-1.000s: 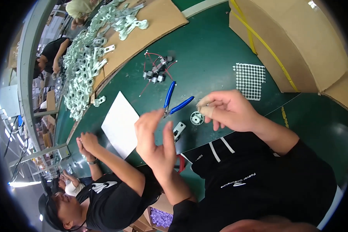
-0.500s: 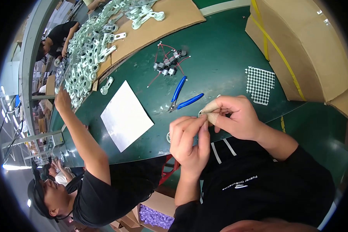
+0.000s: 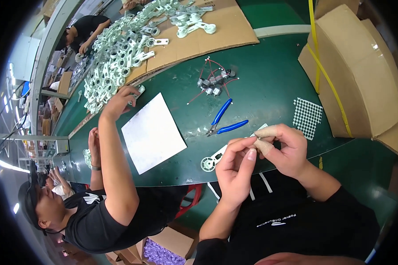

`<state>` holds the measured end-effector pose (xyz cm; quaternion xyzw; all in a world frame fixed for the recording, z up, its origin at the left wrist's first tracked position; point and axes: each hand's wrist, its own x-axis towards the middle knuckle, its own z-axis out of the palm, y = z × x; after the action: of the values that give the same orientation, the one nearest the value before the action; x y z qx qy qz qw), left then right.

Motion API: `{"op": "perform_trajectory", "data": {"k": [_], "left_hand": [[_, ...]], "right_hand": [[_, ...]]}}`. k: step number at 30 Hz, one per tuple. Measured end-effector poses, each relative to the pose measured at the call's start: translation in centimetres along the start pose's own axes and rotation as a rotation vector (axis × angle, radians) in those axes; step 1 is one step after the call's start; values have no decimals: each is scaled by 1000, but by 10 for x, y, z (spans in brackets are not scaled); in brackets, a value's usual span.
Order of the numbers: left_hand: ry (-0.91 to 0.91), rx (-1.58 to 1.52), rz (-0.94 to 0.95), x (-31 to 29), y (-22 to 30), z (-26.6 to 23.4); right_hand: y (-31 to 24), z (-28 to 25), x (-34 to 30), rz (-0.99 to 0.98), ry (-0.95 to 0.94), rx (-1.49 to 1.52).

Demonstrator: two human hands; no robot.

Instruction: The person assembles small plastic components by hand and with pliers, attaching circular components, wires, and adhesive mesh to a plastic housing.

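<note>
My left hand (image 3: 236, 170) and my right hand (image 3: 285, 148) meet fingertip to fingertip just above the near edge of the green table. Both are closed in a pinch, and whatever small thing lies between them is too hidden to name. Beige coverings wrap the right thumb and forefinger. Behind my hands lies a pale plastic part with a round, spoked end (image 3: 208, 164), partly covered by my fingers. Just beyond are blue-handled cutting pliers (image 3: 232, 126), their handles spread. Farther off sits a cluster of small grey motors with red wires (image 3: 215, 83).
A white sheet (image 3: 154, 134) lies to the left, near a co-worker's hand (image 3: 119, 102). Pale plastic parts (image 3: 115, 66) are heaped far left by flat cardboard (image 3: 225, 33). At right are a sheet of round dots (image 3: 307, 118) and a cardboard box (image 3: 340, 75).
My view has shifted, and my hands stay pinched together. More of the spoked part shows beside them. The co-worker's arm has come from the heap to a loose pale part beside the white sheet.
</note>
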<state>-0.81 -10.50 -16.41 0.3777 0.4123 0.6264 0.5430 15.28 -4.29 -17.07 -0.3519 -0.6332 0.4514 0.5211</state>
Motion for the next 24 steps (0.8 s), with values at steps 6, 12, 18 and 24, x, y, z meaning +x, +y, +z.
{"op": "perform_trajectory", "data": {"k": [6,12,18,24], "left_hand": [[-167,-444,-70,1,-5,-10],[-85,-37,-138,38,35,-29],[220,1314,413,121,51,-116],[104,1534,275,149,44,-131]], "right_hand": [[-6,-4,0,-91,-56,33],[-10,-7,10,216,54,258],[-12,-21,13,161,79,180],[-9,-24,4,228,16,184]]}}
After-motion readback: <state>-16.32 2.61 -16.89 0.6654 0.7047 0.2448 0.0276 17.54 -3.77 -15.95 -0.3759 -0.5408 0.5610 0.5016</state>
